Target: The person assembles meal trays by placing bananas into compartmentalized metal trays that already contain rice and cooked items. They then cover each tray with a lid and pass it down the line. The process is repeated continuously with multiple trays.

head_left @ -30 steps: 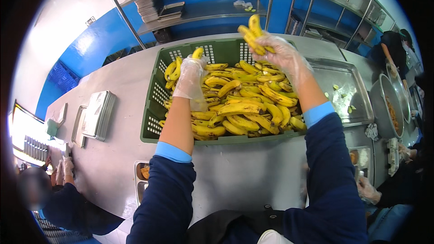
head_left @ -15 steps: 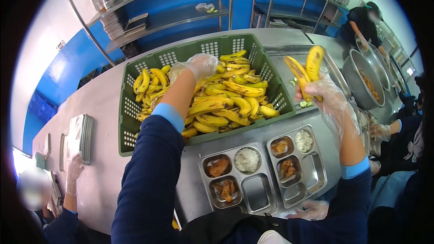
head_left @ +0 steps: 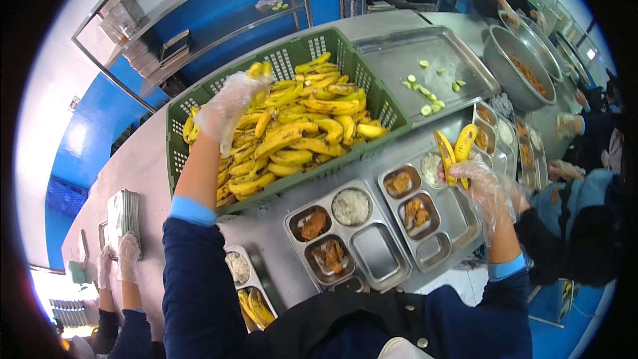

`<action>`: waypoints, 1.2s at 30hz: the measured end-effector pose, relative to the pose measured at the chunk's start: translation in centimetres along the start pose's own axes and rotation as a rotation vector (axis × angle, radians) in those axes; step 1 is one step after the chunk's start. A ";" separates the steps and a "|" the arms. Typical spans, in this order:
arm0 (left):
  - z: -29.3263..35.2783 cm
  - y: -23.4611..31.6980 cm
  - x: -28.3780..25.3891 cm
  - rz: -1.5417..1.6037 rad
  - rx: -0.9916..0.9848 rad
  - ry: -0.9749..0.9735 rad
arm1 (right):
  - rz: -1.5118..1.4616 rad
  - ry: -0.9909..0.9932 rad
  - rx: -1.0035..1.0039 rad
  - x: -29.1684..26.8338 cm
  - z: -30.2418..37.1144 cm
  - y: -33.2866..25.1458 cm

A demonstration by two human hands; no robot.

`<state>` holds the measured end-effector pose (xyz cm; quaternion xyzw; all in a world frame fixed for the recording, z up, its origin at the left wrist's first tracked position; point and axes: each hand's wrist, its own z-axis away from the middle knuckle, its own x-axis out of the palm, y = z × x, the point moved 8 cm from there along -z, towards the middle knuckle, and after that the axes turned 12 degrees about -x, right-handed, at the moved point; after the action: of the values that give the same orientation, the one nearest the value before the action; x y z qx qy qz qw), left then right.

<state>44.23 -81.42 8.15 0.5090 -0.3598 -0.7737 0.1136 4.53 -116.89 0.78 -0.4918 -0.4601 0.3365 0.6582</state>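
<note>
Both my hands wear clear plastic gloves. My left hand (head_left: 226,108) is closed around a banana bunch (head_left: 260,70) above the left side of a green plastic crate (head_left: 384,101); the glove and fingers hide most of the bunch. The crate is heaped with yellow bananas (head_left: 292,136). In my right hand (head_left: 484,189) two joined bananas (head_left: 463,141) stand tips up, over the right-hand meal tray. Below lie a steel meal tray (head_left: 380,252) and a second meal tray (head_left: 460,209), each with rice and browned pieces of food. Their large compartments hold nothing.
A meal tray (head_left: 234,250) with bananas lies by my left elbow. At left, a co-worker's gloved hands (head_left: 119,252) hold stacked trays (head_left: 125,211). A large shallow tray (head_left: 392,63) bears green slices. Beyond are a grey basin (head_left: 505,90) and other workers at right.
My left hand has risen from among the bananas with a bunch. My right hand has come lower, over the trays. The co-worker at left now has both hands at the tray stack.
</note>
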 end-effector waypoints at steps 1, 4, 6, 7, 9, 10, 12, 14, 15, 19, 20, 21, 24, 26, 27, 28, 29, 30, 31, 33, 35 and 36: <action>3.2 1.0 0.0 0.329 0.076 -0.083 | 0.023 -0.002 0.018 -0.5 1.2 0.5; 12.4 1.6 1.9 0.914 0.090 -0.117 | 0.297 0.134 0.061 -3.3 5.3 1.8; 14.4 2.2 4.5 1.144 -0.065 -0.225 | 0.276 0.137 0.118 -4.1 8.0 2.6; 16.6 2.7 6.6 1.196 -0.036 -0.323 | 0.266 0.128 0.150 -4.3 9.3 3.0; 20.9 2.4 10.2 1.278 -0.064 -0.416 | 0.275 0.106 0.204 -3.8 10.9 4.5; 22.8 2.2 12.5 1.320 -0.077 -0.476 | 0.281 0.095 0.233 -3.6 11.6 5.1; 25.8 1.0 16.9 1.383 -0.199 -0.570 | 0.216 0.124 0.230 -3.4 12.5 5.9; 27.8 -0.4 21.2 1.435 -0.366 -0.607 | 0.212 0.079 0.215 -3.5 12.8 6.6; 28.6 -0.4 22.6 1.452 -0.366 -0.657 | 0.272 0.089 0.187 -4.0 12.8 6.6; 30.5 0.0 26.8 1.501 -0.451 -0.780 | 0.437 0.132 0.148 -6.1 12.4 6.6; 31.0 0.7 27.5 1.578 -0.451 -0.869 | 0.714 0.096 0.122 -6.3 12.3 6.0; 31.4 1.1 28.2 1.645 -0.484 -0.917 | 1.002 0.070 0.120 -6.1 12.4 5.5; 32.4 1.7 29.6 1.728 -0.526 -1.006 | 1.339 -0.026 0.113 -3.2 13.3 4.6; 32.7 1.3 30.2 1.732 -0.533 -1.024 | 1.308 -0.009 0.109 -0.8 15.3 3.9; 32.8 0.8 30.4 1.734 -0.530 -1.004 | 1.404 0.052 0.149 0.1 16.3 3.4; 33.1 0.6 30.5 1.749 -0.511 -1.010 | 1.385 0.033 0.127 1.3 17.3 3.1; 33.4 -0.3 30.6 1.742 -0.534 -0.961 | 1.373 0.023 0.099 2.4 18.4 3.1; 33.9 -1.2 30.3 1.733 -0.529 -0.909 | 1.349 0.011 0.027 3.6 19.2 2.9; 34.6 -2.4 29.9 1.711 -0.523 -0.839 | 1.335 0.006 0.064 4.0 20.2 3.4; 36.5 -4.8 28.1 1.602 -0.503 -0.674 | 1.280 -0.011 -0.027 4.7 21.0 3.4; 38.7 -7.1 26.0 1.421 -0.477 -0.508 | 1.149 -0.042 -0.011 4.3 21.1 3.8; 39.8 -8.3 24.7 1.269 -0.447 -0.426 | 1.198 -0.046 -0.096 4.2 20.8 3.0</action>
<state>-0.02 -71.34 -5.98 0.0028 -0.4341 -0.6962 0.5717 -13.40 -105.23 1.03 -0.6871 -0.1316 0.6384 0.3209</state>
